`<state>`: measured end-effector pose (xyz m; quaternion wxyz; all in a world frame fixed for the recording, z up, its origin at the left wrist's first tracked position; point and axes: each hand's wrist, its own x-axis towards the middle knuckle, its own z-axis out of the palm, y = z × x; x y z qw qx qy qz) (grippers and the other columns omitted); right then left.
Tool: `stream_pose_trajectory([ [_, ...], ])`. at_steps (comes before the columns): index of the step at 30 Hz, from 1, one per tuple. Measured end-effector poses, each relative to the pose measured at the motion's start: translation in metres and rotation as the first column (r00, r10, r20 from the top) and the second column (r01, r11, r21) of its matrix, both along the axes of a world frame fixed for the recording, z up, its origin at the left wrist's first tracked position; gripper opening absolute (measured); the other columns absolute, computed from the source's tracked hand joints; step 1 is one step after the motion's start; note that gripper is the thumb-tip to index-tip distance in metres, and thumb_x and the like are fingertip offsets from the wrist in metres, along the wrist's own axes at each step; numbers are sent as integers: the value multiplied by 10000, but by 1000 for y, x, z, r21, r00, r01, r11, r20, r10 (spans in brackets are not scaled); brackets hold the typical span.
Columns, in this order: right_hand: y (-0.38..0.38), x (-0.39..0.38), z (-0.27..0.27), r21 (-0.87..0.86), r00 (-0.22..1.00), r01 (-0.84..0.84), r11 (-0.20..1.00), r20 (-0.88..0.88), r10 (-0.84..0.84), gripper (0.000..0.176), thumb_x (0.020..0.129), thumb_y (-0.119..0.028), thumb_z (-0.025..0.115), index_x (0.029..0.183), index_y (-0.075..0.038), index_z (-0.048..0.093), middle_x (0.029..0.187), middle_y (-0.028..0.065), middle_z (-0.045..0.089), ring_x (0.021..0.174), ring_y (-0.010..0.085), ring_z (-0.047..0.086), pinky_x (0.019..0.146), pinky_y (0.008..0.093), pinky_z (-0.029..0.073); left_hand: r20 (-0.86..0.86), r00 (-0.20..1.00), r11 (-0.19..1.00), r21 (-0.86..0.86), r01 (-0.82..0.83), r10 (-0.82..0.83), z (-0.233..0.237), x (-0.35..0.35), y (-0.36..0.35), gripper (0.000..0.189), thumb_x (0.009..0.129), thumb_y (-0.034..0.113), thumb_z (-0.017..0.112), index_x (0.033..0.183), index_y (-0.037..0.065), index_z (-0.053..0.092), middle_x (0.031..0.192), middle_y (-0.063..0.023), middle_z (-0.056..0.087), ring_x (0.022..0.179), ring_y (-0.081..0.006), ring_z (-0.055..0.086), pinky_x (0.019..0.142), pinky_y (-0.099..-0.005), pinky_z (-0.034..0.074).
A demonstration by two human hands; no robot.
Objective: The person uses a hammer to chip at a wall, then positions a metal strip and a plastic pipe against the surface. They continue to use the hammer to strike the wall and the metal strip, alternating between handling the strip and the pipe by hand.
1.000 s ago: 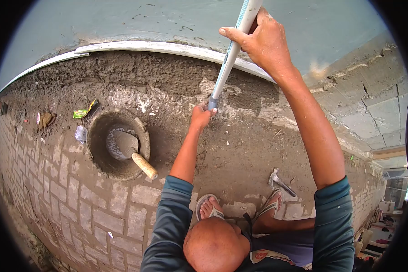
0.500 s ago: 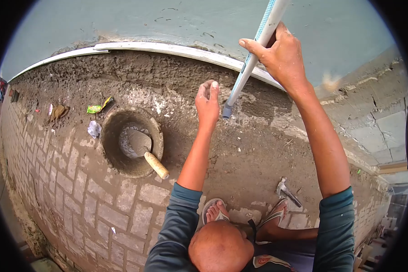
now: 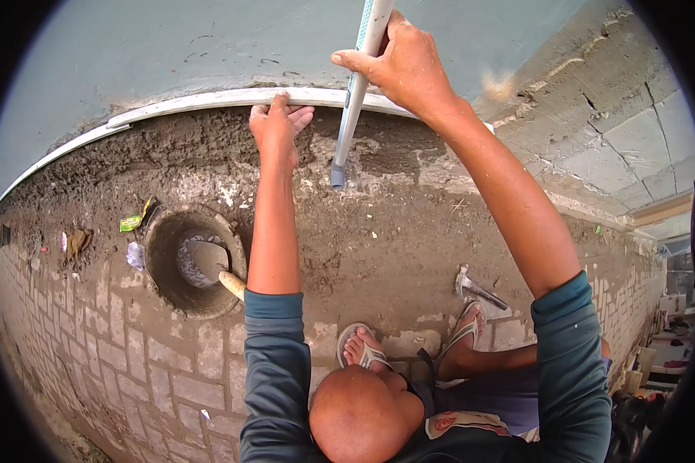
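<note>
My right hand [image 3: 409, 68] is closed around a white pipe [image 3: 355, 100] with blue print and a grey lower end, its thumb stretched across the front. The pipe slants down in front of the wall, its grey end near the muddy ground. At the foot of the wall, my left hand [image 3: 278, 127] is on the long white strip [image 3: 208, 100]. Its thumb reaches over the strip's face and the other fingers bend at the lower edge, partly hidden. Left of my left forearm stands a mud-coated bucket [image 3: 158, 266], with a trowel [image 3: 208, 258] and some pale mix inside.
A hammer [image 3: 477, 289] lies on the ground near my sandalled feet [image 3: 363, 349]. Litter, including a green-yellow wrapper [image 3: 131, 222] and a crumpled bag [image 3: 135, 255], lies beside the bucket. Paving blocks [image 3: 174, 351] cover the lower left, and a cracked block wall [image 3: 633, 147] rises at right.
My left hand has moved from beside the pipe's lower end up and left onto the white strip. The view has shifted right; the pipe stays in my right hand.
</note>
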<state>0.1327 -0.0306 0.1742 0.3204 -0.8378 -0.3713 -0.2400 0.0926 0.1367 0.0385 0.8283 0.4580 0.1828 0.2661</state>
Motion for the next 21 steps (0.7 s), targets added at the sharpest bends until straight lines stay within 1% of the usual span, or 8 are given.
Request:
stream_pose_trajectory([
  [1, -1, -5, 3, -1, 1000, 0, 1000, -11, 0, 511, 707, -338, 829, 872, 58, 551, 600, 165, 618, 551, 242, 669, 517, 333, 541, 1, 1000, 1000, 6, 28, -28, 1, -3, 1, 264, 933, 117, 535, 1055, -76, 403, 924, -219, 605, 754, -271, 680, 617, -316, 585],
  [3, 0, -14, 11, 27, 989, 24, 999, -148, -20, 438, 730, -195, 801, 966, 108, 591, 781, 224, 672, 709, 269, 687, 635, 358, 550, -26, 998, 998, 30, 50, -50, 1, -4, 4, 299, 948, 153, 535, 1103, -64, 397, 950, -243, 626, 825, -303, 685, 666, -321, 589],
  [7, 1, -18, 13, 45, 970, 7, 999, -243, 4, 443, 722, -215, 802, 948, 110, 603, 778, 231, 670, 717, 272, 688, 645, 360, 544, -108, 990, 990, 94, 102, -91, -1, -15, 6, 371, 973, 266, 531, 1124, -51, 413, 966, -231, 635, 827, -277, 685, 660, -309, 578],
  [10, -5, -30, 21, -39, 966, 64, 997, -249, -72, 442, 731, -216, 796, 950, 119, 608, 766, 224, 672, 705, 272, 687, 635, 351, 544, -130, 987, 991, 87, 101, -90, -25, -25, 5, 440, 1002, 401, 440, 1152, -12, 456, 969, -176, 654, 795, -215, 663, 647, -294, 532],
  [11, -9, -33, 22, -72, 957, 97, 993, -267, -113, 452, 735, -220, 795, 960, 124, 607, 757, 219, 673, 697, 274, 686, 628, 346, 544, -171, 981, 989, 99, 106, -88, -36, -29, 1, 413, 1004, 396, 436, 1128, 6, 491, 956, -155, 661, 782, -194, 652, 635, -287, 519],
  [12, -16, -25, 7, 5, 990, 56, 998, -129, -54, 538, 720, -407, 811, 897, 44, 579, 697, 142, 652, 638, 197, 672, 608, 323, 551, -225, 968, 985, 104, 137, -111, -48, -34, -1, 368, 1002, 363, 451, 1116, 17, 504, 948, -141, 665, 774, -181, 646, 629, -279, 510],
  [18, -43, -39, 17, 92, 973, 115, 989, -209, -94, 536, 742, -392, 802, 890, 67, 569, 752, 166, 661, 681, 204, 699, 624, 311, 590, -440, 864, 911, 201, 360, -245, -181, -41, -24, 226, 919, 166, 580, 1103, 46, 525, 905, -79, 654, 775, -138, 622, 625, -265, 492],
  [21, -45, -35, 14, 126, 971, 120, 985, -221, -91, 548, 744, -393, 801, 917, 67, 561, 748, 159, 656, 682, 194, 698, 592, 304, 590, -417, 839, 857, 220, 465, -348, -176, -48, -52, 363, 835, 61, 665, 1162, 49, 508, 916, -62, 625, 798, -132, 612, 648, -282, 504],
])
